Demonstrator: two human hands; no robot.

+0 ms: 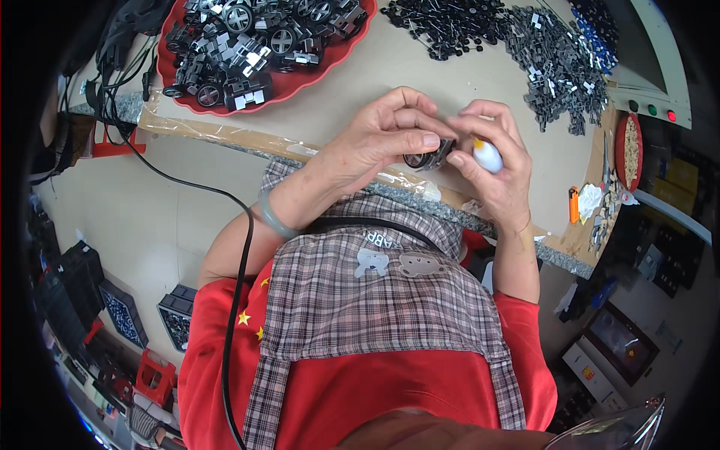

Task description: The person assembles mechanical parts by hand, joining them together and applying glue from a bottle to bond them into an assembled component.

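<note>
One broad tabletop [420, 81] stretches in front of you. At its far left sits your red tray [330, 69], heaped with wheeled assemblies [281, 41]; a knock from your left arm could spill the topmost ones. Far right, your pile of grey parts [559, 71] borders a pile of black parts [450, 26], so a careless sweep could mix them.

Your hands work close together by the near edge. Your left hand [379, 131] pinches a dark wheeled piece [427, 160] between thumb and fingers; a loose pinch could let it drop past the edge onto your apron [390, 300]. Your right hand [506, 187] is closed around a small pale bottle [488, 157], its thumb at the piece. If the bottle holds liquid, which you cannot tell here, squeezing too hard could smear the wheel or your fingers, since its yellow tip [478, 142] is uncomfortably near both.
</note>
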